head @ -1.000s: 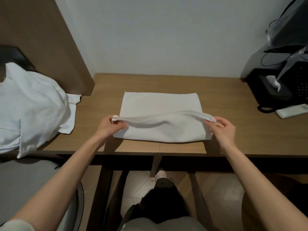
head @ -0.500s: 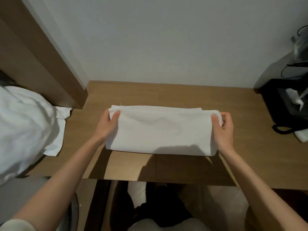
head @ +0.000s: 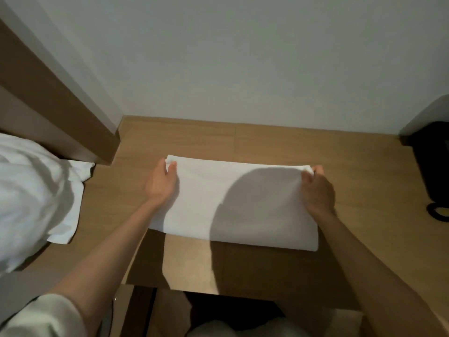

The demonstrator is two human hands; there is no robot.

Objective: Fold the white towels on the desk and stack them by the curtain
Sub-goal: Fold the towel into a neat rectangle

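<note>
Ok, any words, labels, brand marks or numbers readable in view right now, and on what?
No readable text anywhere in this view.
white towel: plain, no tag or print showing.
white linen pile at the left: plain.
black object at the right edge: dark and cut off, no marking can be made out.

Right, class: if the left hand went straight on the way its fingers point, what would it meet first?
The left hand pinches the far corner of the white towel and points away across the desk. Only bare desk lies ahead, so it would probably meet the wall first.
</note>
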